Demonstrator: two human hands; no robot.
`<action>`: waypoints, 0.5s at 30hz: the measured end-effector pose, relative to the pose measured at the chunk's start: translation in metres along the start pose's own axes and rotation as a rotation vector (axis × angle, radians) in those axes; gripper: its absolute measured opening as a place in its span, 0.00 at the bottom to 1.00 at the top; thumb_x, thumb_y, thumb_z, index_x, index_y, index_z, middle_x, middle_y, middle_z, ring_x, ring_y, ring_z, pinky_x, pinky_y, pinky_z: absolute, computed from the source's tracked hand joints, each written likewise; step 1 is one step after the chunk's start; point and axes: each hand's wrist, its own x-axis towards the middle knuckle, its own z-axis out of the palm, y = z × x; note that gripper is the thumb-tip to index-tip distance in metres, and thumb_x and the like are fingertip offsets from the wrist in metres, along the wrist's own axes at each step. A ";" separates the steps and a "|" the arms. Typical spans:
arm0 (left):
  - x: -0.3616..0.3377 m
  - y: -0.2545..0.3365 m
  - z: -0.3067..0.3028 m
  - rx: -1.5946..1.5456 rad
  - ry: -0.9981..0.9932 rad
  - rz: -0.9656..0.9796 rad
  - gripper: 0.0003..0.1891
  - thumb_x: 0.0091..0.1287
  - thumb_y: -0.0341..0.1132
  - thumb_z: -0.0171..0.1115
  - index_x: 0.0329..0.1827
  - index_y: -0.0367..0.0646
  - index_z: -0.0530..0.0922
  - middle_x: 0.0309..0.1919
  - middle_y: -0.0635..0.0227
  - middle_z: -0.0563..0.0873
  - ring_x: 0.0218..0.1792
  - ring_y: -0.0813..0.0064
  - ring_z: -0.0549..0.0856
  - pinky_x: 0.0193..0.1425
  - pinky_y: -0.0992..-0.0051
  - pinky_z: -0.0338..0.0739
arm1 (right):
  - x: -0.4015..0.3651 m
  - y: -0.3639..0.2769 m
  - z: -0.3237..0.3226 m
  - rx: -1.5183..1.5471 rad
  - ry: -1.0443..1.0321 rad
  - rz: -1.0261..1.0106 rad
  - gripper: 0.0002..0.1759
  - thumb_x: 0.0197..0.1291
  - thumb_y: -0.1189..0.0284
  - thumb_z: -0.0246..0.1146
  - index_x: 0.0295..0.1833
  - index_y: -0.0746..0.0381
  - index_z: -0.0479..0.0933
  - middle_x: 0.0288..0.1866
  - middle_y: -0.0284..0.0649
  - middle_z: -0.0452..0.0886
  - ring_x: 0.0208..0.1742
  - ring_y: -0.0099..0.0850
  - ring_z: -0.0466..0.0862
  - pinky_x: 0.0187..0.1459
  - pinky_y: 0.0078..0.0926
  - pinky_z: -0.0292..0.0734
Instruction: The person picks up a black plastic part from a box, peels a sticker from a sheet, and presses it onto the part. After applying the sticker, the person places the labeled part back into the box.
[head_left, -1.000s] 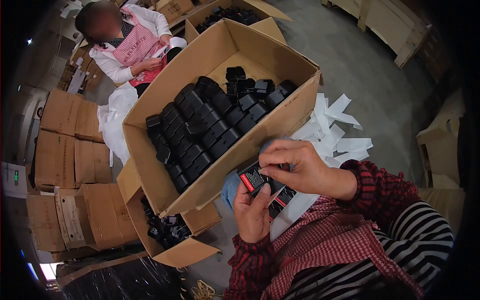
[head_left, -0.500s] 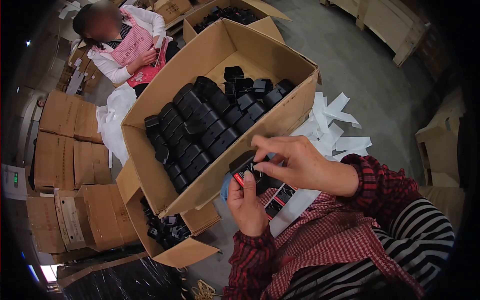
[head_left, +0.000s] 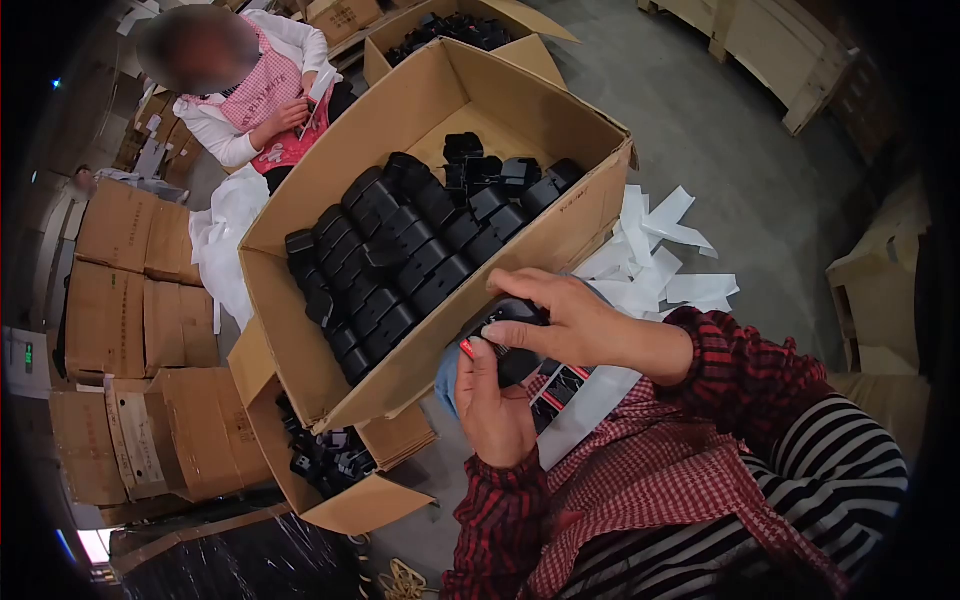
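A black plastic part [head_left: 518, 366] with a small red-and-black sticker [head_left: 467, 347] is held over my lap, just in front of the big carton. My left hand [head_left: 492, 412] grips its near side, thumb by the sticker. Across the top lies my right hand [head_left: 592, 326], fingers curled over the far edge and thumb pressed beside the sticker. Both hands partly cover the part. Beneath them, a white strip of red-and-black stickers [head_left: 562, 393] rests on my checked apron.
The large open carton [head_left: 585, 222] holds rows of black parts [head_left: 405, 240]. A smaller carton [head_left: 375, 503] with black pieces stands at its left. White paper strips [head_left: 665, 255] lie to the right. Across from me a co-worker in a pink apron [head_left: 275, 90] handles a white strip.
My right hand has gone from a raised pinch over the sticker to lying across the part, thumb pressed down. The white strip in the co-worker's hands has shifted.
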 end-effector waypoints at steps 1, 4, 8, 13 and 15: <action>0.000 0.001 -0.002 -0.001 0.003 0.002 0.16 0.75 0.39 0.49 0.57 0.38 0.72 0.48 0.63 0.83 0.49 0.71 0.83 0.54 0.64 0.80 | 0.001 0.001 0.003 -0.027 0.005 -0.027 0.24 0.67 0.62 0.58 0.60 0.68 0.70 0.51 0.45 0.79 0.52 0.33 0.79 0.53 0.27 0.72; -0.001 0.006 -0.010 -0.090 0.023 -0.042 0.16 0.75 0.40 0.49 0.58 0.38 0.72 0.49 0.63 0.83 0.50 0.70 0.83 0.55 0.63 0.80 | 0.003 0.008 0.008 -0.018 -0.014 -0.027 0.22 0.69 0.62 0.56 0.58 0.69 0.72 0.50 0.45 0.79 0.53 0.32 0.79 0.54 0.28 0.72; -0.002 0.012 -0.030 0.078 0.057 0.001 0.14 0.74 0.39 0.51 0.54 0.39 0.75 0.47 0.65 0.83 0.47 0.72 0.83 0.50 0.69 0.80 | -0.002 0.023 0.003 0.099 -0.015 -0.019 0.20 0.70 0.63 0.54 0.56 0.69 0.73 0.49 0.44 0.80 0.52 0.31 0.79 0.53 0.27 0.73; -0.008 0.094 -0.159 0.128 0.375 0.369 0.19 0.71 0.45 0.56 0.54 0.37 0.76 0.48 0.62 0.84 0.44 0.71 0.84 0.46 0.76 0.82 | -0.030 0.037 -0.058 0.017 -0.011 0.067 0.14 0.68 0.68 0.57 0.53 0.65 0.76 0.47 0.42 0.81 0.49 0.29 0.79 0.51 0.28 0.74; -0.015 0.144 -0.246 0.106 0.550 0.504 0.22 0.71 0.45 0.55 0.57 0.36 0.74 0.50 0.61 0.83 0.47 0.70 0.83 0.51 0.71 0.81 | -0.052 0.052 -0.077 -0.155 -0.095 0.105 0.14 0.65 0.69 0.60 0.53 0.64 0.76 0.49 0.41 0.80 0.50 0.32 0.79 0.52 0.30 0.74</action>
